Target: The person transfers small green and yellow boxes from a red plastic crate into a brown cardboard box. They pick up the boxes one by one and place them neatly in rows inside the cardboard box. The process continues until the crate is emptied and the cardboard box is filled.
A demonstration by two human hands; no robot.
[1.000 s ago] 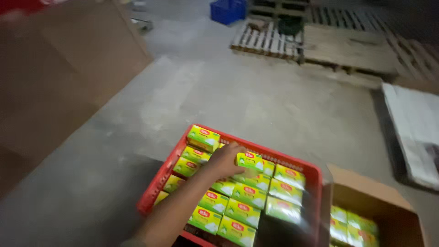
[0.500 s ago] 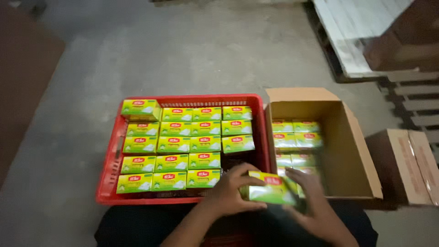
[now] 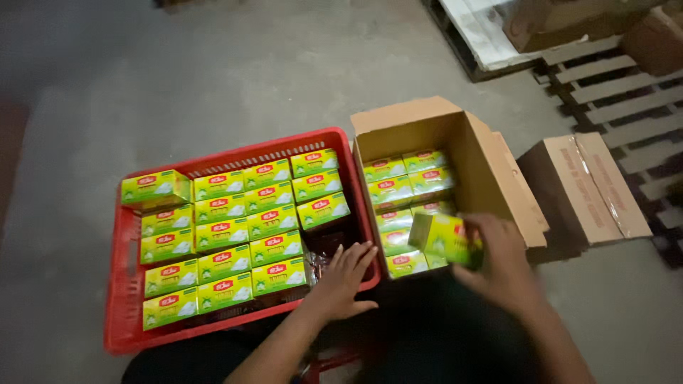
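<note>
The right hand [image 3: 501,263] is gripping a yellow-green box [image 3: 446,240], tilted, over the near end of the open cardboard carton [image 3: 498,178], which is holding more such boxes. The left hand [image 3: 341,281] is resting open, fingers spread, on the near right corner of the red crate [image 3: 124,284] at nine o'clock from the carton. A closed carton [image 3: 587,188] is lying on the floor at three o'clock.

One red crate [image 3: 121,284] lay left of the hands, with sixteen yellow-green boxes [image 3: 220,233] showing in it. One open carton [image 3: 498,178] stood just beyond the right hand [image 3: 501,267], about eight boxes visible inside. One more box [image 3: 445,240] sat in that hand. Right of it stood one shut carton [image 3: 583,188].
</note>
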